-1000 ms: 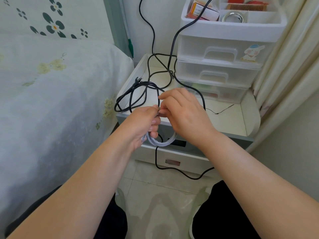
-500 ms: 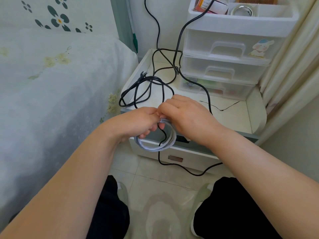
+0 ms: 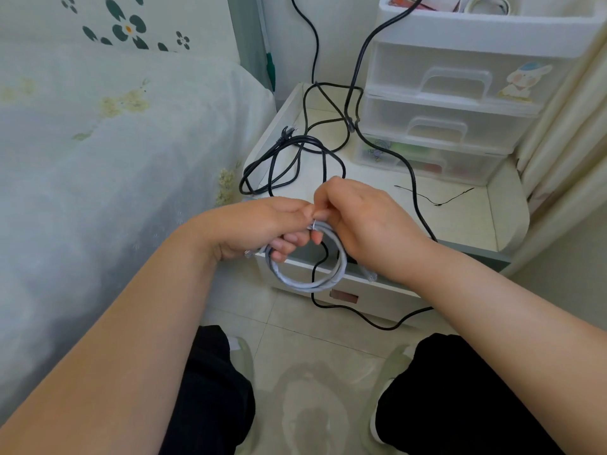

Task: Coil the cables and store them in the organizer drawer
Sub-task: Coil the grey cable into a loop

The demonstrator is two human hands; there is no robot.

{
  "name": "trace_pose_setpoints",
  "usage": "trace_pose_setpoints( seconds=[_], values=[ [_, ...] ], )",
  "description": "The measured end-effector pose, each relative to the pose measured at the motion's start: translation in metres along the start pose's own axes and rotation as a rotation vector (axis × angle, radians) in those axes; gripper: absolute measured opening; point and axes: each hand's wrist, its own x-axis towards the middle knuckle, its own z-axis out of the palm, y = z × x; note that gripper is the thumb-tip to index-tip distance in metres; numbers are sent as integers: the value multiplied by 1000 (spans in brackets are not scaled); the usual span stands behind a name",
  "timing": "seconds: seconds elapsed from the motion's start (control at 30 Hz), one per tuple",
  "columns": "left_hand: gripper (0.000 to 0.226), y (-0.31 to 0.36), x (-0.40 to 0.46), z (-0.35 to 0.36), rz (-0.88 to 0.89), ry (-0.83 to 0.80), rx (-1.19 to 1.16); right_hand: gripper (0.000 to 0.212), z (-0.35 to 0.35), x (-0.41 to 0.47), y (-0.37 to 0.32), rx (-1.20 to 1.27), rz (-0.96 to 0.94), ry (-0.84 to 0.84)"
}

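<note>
Before the desk (image 3: pixel 460 224), left hand (image 3: pixel 262 224) grips the grey cable coil (image 3: pixel 308 280); right hand (image 3: pixel 361 221) fingers pinch its top; binding tightly should keep loops together.

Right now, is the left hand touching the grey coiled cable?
Touching. The head view shows the left hand with its fingers curled round the grey coiled cable, at the coil's top.

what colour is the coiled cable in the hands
Light grey; the coiled cable shows best in the head view.
</note>
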Motion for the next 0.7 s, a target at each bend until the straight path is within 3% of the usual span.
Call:
trace_pose_setpoints(
  seconds=[0.13, 0.27, 0.43, 0.57, 0.7],
  values=[
    [39, 1, -6, -6, 85, -86, 94, 10, -8, -2, -5, 64, 40, -17],
    [30, 2, 1, 6, 88, 38, 332, 7, -10, -3, -2, 9, 72, -74],
    [25, 0, 8, 15, 97, 117, 448, 17, -15, -5, 4, 29, 168, -123],
    [20, -1, 11, 19, 95, 111, 539, 24, -15, -10, 4, -236, 115, -216],
    [19, -3, 14, 24, 75, 87, 631, 10, -12, -13, 5, -410, -17, -276]
  ],
)
